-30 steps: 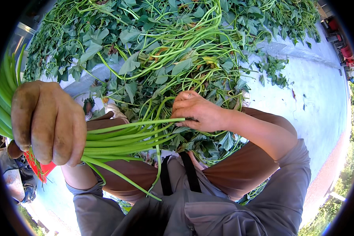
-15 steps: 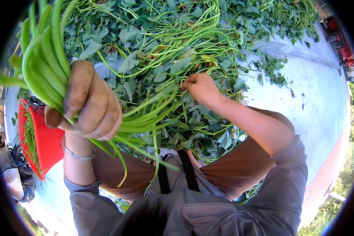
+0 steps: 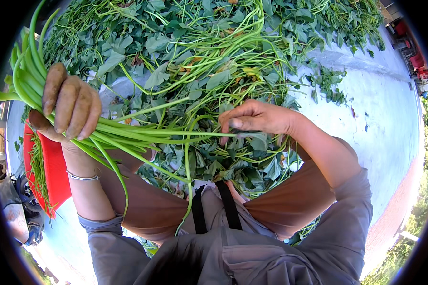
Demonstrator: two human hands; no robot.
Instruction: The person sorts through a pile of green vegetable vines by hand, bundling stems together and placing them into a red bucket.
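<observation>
My left hand [image 3: 73, 105] is closed round a thick bunch of long green leaf stems [image 3: 133, 134]. The stems stick out past the fist at upper left, and their thinner ends spread to the right and droop over my lap. My right hand [image 3: 261, 118] is closed in a pinch at the far end of one long stem, level with the bunch. A dark leaf [image 3: 256, 141] shows just under those fingers; whether it is joined to the stem, I cannot tell. Beneath both hands lies a wide heap of leafy green vines [image 3: 233, 52].
To the left stands a red container [image 3: 57, 173] with cut green stems [image 3: 37, 171] in it. My spread knees [image 3: 290, 199] flank the near part of the heap. Pale concrete floor [image 3: 361, 123] extends on the right, with scattered leaf scraps [image 3: 330, 84]. Red objects [image 3: 417, 61] stand at the far right edge.
My left hand has moved left and away from the camera with the bunch. My right hand has come slightly nearer and turned, and now pinches the end of a stem.
</observation>
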